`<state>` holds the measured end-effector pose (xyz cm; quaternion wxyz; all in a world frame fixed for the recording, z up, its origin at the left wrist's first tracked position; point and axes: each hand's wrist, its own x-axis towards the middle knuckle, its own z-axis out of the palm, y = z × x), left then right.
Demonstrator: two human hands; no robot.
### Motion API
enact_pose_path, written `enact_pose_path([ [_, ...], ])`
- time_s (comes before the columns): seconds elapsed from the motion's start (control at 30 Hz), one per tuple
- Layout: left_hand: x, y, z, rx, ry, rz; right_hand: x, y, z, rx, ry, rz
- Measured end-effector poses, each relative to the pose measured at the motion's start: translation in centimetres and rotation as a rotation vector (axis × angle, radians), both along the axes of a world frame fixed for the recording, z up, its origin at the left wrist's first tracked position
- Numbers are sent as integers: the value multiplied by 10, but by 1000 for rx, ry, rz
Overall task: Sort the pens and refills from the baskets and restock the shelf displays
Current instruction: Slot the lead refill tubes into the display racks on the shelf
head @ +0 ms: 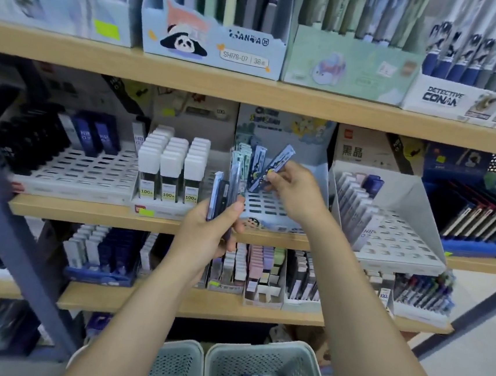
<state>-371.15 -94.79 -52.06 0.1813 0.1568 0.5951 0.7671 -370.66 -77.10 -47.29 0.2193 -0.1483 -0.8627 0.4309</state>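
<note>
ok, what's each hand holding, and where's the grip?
Left hand grips several refill packs at their lower ends. Right hand pinches one pack near its lower end.

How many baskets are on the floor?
2. One basket sits bottom centre, the other basket touching its right side, holding packs. More may be hidden below the picture.

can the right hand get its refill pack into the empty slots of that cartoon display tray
Probably yes: the right hand pinches a refill pack just above the slotted tray, whose front slots sit open with nothing between.
</note>
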Motion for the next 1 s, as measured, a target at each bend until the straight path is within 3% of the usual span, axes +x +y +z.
enact_pose_path([
  [0.2,-3,6,1,37,10,33,-10,1,-2,121,-49,11],
  [0.4,-4,5,0,63,11,24,-12,1,-7,-75,75,-68],
  [0.53,-5,3,1,48,2,34,-12,-6,-4,249,27,-35],
  [0.63,-6,1,0,33,0,38,-14,-13,-7,342,-47,-27],
  [1.0,-5,-3,5,-7,48,-1,3,-16,3,245,41,-154],
])
